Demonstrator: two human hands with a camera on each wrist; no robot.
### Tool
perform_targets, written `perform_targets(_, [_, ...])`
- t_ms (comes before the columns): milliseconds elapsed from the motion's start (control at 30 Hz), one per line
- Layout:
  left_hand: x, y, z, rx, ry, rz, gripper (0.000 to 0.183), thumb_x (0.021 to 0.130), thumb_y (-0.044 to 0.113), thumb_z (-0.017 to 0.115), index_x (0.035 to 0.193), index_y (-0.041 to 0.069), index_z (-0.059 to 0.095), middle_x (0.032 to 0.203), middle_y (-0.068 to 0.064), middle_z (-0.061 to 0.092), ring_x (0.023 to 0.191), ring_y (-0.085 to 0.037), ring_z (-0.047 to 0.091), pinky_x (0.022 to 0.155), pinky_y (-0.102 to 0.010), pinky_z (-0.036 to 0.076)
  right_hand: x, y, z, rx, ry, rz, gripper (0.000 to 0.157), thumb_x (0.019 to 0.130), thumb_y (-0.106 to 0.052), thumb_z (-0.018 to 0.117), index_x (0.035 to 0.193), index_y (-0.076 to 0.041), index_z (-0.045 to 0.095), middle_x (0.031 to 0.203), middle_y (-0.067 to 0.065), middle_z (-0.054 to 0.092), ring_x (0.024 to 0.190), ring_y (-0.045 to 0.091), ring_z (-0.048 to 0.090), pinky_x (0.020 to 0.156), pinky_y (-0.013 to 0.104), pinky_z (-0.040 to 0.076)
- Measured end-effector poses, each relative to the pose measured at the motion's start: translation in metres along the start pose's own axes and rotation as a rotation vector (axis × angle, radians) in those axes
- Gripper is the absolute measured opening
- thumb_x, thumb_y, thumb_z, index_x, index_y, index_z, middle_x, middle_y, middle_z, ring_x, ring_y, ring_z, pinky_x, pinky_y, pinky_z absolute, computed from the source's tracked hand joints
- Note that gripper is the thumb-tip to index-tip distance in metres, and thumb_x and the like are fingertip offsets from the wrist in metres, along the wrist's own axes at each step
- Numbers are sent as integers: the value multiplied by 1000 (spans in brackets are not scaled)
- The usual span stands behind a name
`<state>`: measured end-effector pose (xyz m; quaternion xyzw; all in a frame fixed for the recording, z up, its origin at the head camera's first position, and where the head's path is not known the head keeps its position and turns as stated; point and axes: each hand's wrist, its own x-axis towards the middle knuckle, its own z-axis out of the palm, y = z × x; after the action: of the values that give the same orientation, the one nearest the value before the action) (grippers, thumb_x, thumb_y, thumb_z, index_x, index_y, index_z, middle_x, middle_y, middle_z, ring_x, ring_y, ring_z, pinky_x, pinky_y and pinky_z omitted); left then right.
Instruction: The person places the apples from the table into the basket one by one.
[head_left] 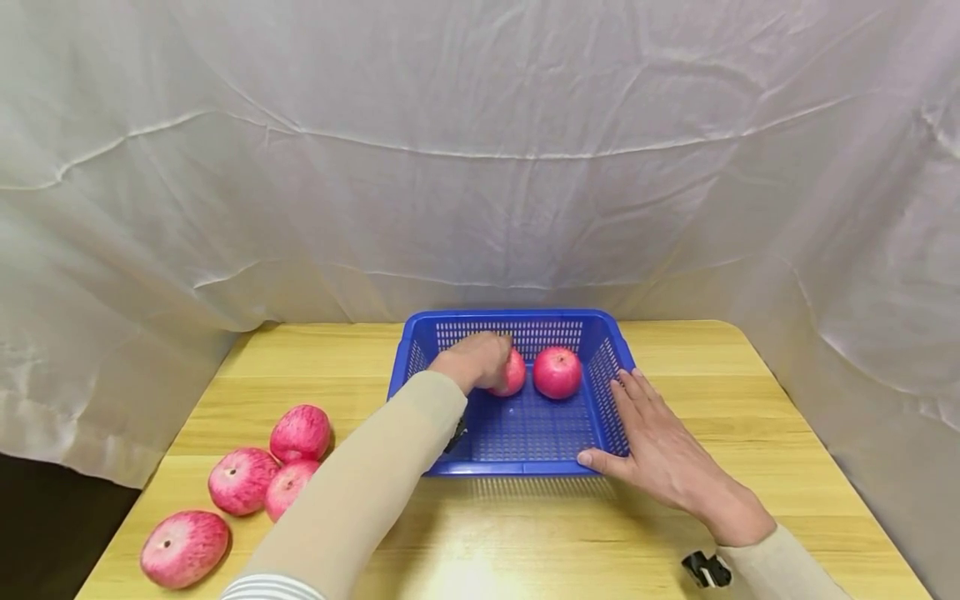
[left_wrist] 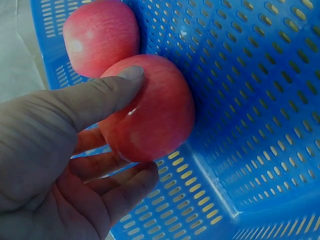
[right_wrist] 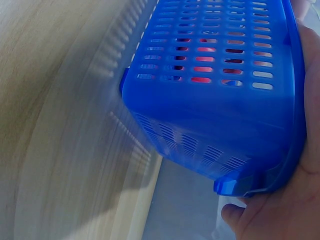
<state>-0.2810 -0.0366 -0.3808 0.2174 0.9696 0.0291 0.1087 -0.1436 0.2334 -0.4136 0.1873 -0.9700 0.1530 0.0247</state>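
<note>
Inside the blue plastic basket [head_left: 513, 469], my left hand [head_left: 471, 360] holds a red apple [head_left: 513, 375]. The left wrist view shows the thumb laid over the top of that apple [left_wrist: 160, 110], with the fingers curled at its side and below. A second red apple [head_left: 557, 372] sits in the basket beside it. My right hand [head_left: 667, 454] rests against the basket's right front corner, fingers extended along the right rim and thumb on the front rim. Seen from the right wrist, the palm lies along the basket's rim [right_wrist: 296, 100].
Several red apples lie on the wooden table [head_left: 750, 467] at the left, among them a nearest one [head_left: 184, 548] and a farther one [head_left: 300, 432]. My left forearm partly covers one apple [head_left: 288, 485]. A pale cloth [head_left: 480, 208] hangs behind the table and along its sides.
</note>
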Motion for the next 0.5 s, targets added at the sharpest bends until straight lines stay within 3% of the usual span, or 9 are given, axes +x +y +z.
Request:
perform_targets(100, [-2,-2,-4,-7,-1,4,61,87,30,85,137,6,61,121,-11,73,116,-27,68,106,-40,55,0,0,0,-1,2,-3,116,92,-73,64,162,10,23,171,32,16,160,50,14,125,67,26])
perform_targets(233, [-6,-4,-12,-7,0,31,52,92,29,79,135,5,63,124,-12,72,122,-28,66,111,-41,52,0,0,0,-2,1,-3,116,92,-73,64,162,10,23,171,32,16,159,51,14,124,67,26])
perform_targets(400, [-13,-10,-22,-15,13,45,33,100,24,65,129,8,65,125,-11,71,116,-25,66,106,-42,53,1,0,0,5,-1,-5,117,92,-73,64,163,10,22,171,32,16,160,51,14,125,67,26])
perform_targets(500, [-16,-13,-25,-24,21,46,32,100,25,65,129,10,66,127,-9,71,120,-25,65,107,-43,53,1,0,0,5,-1,-5,117,92,-73,64,163,10,21,171,32,16,160,50,14,124,67,26])
